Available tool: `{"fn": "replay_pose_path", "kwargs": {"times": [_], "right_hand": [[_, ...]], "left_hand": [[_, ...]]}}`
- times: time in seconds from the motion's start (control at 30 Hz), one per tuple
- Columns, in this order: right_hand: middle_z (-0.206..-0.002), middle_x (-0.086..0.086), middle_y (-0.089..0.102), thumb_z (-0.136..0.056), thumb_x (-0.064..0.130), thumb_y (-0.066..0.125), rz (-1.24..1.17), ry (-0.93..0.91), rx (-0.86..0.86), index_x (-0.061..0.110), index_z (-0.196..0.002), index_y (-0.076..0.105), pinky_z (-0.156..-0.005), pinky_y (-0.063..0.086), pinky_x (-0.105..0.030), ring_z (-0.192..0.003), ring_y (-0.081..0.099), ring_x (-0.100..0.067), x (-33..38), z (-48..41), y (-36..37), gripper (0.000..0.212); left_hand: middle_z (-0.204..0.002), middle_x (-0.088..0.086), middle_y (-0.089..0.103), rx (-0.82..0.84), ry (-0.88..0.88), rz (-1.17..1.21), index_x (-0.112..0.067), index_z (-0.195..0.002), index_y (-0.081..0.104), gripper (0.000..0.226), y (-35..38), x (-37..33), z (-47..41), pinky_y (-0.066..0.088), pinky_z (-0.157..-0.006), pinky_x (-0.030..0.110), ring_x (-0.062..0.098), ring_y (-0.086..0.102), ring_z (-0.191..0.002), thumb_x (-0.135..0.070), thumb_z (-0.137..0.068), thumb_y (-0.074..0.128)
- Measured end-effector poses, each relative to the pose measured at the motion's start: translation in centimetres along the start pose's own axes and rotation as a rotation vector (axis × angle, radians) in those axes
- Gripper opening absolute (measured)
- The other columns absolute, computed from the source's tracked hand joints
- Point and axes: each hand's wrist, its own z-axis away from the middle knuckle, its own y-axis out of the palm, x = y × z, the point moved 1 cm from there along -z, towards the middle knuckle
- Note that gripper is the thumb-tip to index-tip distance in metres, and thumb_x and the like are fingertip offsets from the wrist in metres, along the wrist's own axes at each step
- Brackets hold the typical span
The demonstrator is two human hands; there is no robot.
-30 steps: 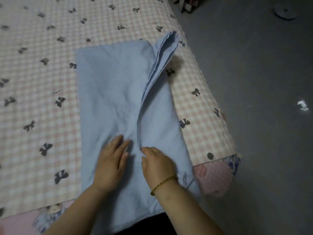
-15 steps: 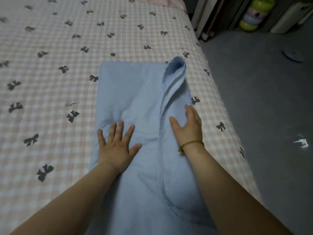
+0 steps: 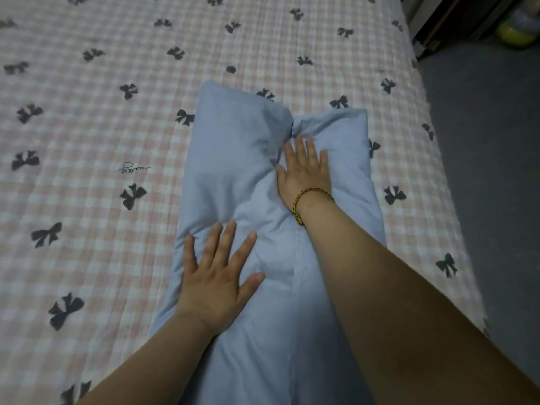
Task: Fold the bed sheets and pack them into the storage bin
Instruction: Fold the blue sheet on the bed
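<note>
A light blue bed sheet, folded into a long strip, lies on the bed and runs from the near edge toward the middle. A fold seam runs lengthwise down its centre. My left hand presses flat on the sheet's near left half with its fingers spread. Farther up, my right hand, with a gold bracelet on the wrist, presses flat beside the seam near the far end, where the cloth bunches. No storage bin is in view.
The bed is covered by a pink and white checked quilt with black bows. Grey floor lies to the right. Dark furniture and a yellow-green object stand at the top right.
My right hand has slid up the sheet toward its far end and flattened the raised flap. My left hand stays flat on the left half. The view has moved closer over the bed.
</note>
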Motion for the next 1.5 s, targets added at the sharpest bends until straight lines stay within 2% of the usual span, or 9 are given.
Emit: {"fn": "replay_pose_path", "kwargs": {"times": [0.23, 0.4, 0.63, 0.77, 1.0, 1.07, 1.2, 1.3, 1.5], "right_hand": [[-0.157, 0.002, -0.007, -0.098, 0.038, 0.031, -0.142, -0.154, 0.143, 0.021, -0.148, -0.004, -0.115, -0.007, -0.032, -0.144, -0.006, -0.013, -1.2, 5.3, -1.8, 0.063], [-0.155, 0.004, 0.009, -0.095, 0.028, 0.045, -0.489, -0.017, 0.051, 0.021, -0.145, 0.018, -0.116, 0.001, -0.024, -0.143, 0.005, -0.010, -5.4, 17.4, -2.0, 0.058], [-0.149, 0.013, -0.005, -0.075, 0.060, 0.032, -0.524, 0.127, 0.103, 0.024, -0.143, 0.024, -0.110, 0.003, -0.018, -0.141, 0.000, -0.011, -5.6, 31.7, 4.1, 0.077], [-0.134, -0.009, 0.051, -0.092, 0.057, 0.017, -0.277, 0.003, -0.166, 0.020, -0.118, 0.057, -0.101, 0.038, -0.041, -0.127, 0.035, -0.032, -4.3, 35.5, 7.6, 0.060], [-0.107, 0.000, 0.069, -0.078, 0.039, 0.051, -0.589, -0.187, -0.259, 0.017, -0.079, 0.074, -0.103, 0.021, -0.024, -0.121, 0.039, -0.007, -5.2, 41.5, 10.1, 0.032], [-0.101, -0.001, 0.069, -0.084, 0.035, 0.057, -0.963, 0.021, -0.290, 0.013, -0.082, 0.073, -0.099, 0.032, -0.008, -0.112, 0.048, 0.011, -6.1, 42.5, 9.4, 0.026], [-0.111, -0.008, 0.056, -0.085, 0.003, 0.061, -1.369, 0.669, -0.209, 0.002, -0.114, 0.054, -0.077, 0.045, -0.018, -0.097, 0.052, -0.016, -7.8, 41.4, 8.0, 0.030], [-0.109, -0.014, 0.061, -0.086, 0.013, 0.061, -1.471, 0.803, 0.125, -0.003, -0.115, 0.055, -0.079, 0.051, -0.037, -0.084, 0.059, -0.025, -7.3, 40.4, 7.5, 0.033], [-0.117, -0.018, 0.060, -0.087, 0.021, 0.061, -1.301, 0.782, 0.202, -0.004, -0.125, 0.049, -0.078, 0.046, -0.028, -0.097, 0.059, -0.030, -6.7, 40.4, 6.4, 0.047]], "left_hand": [[-0.135, 0.014, 0.051, 0.038, -0.017, 0.022, -0.024, -0.139, 0.035, 0.067, -0.3, -0.1, -0.3, -0.011, -0.110, 0.036, 0.031, 0.039, -0.127, -0.059, -0.093, 0.001], [-0.156, -0.003, -0.013, 0.078, -0.065, -0.015, -0.035, -0.142, -0.014, 0.093, -2.1, -0.5, 0.8, -0.026, -0.099, 0.039, 0.017, -0.010, -0.144, -0.069, -0.055, -0.022], [-0.139, 0.012, 0.047, 0.039, 0.369, 0.493, -0.020, -0.139, 0.038, 0.068, -5.8, -6.9, 9.5, 0.009, -0.105, 0.028, 0.012, 0.029, -0.129, -0.061, -0.092, 0.011], [-0.123, -0.003, 0.062, 0.262, 0.529, 0.325, -0.025, -0.114, 0.066, 0.049, -4.1, -9.1, 14.1, 0.017, -0.109, 0.033, 0.012, 0.051, -0.121, -0.043, -0.085, 0.032], [-0.123, 0.012, 0.061, 0.158, 0.502, 0.106, -0.026, -0.100, 0.072, 0.042, -1.6, -6.5, 20.0, 0.006, -0.109, 0.027, 0.021, 0.038, -0.120, -0.035, -0.071, 0.043], [-0.121, 0.013, 0.062, 0.093, 0.420, 0.168, -0.027, -0.090, 0.074, 0.039, -1.7, -6.1, 22.3, 0.013, -0.107, 0.029, 0.014, 0.035, -0.126, -0.033, -0.068, 0.043], [-0.121, 0.029, 0.056, -0.139, -0.234, 0.386, -0.006, -0.104, 0.070, 0.050, -3.3, -4.3, 25.3, 0.039, -0.090, 0.046, 0.033, 0.046, -0.113, -0.032, -0.067, 0.049], [-0.123, 0.023, 0.053, -0.049, -0.781, 0.837, 0.003, -0.126, 0.048, 0.079, -5.2, -3.8, 26.6, 0.042, -0.091, 0.046, 0.039, 0.052, -0.110, -0.033, -0.056, 0.056], [-0.122, 0.028, 0.055, -0.025, -1.020, 1.123, 0.014, -0.119, 0.051, 0.040, -7.5, -4.1, 26.9, 0.041, -0.084, 0.038, 0.041, 0.054, -0.109, -0.002, -0.084, 0.063]]}}
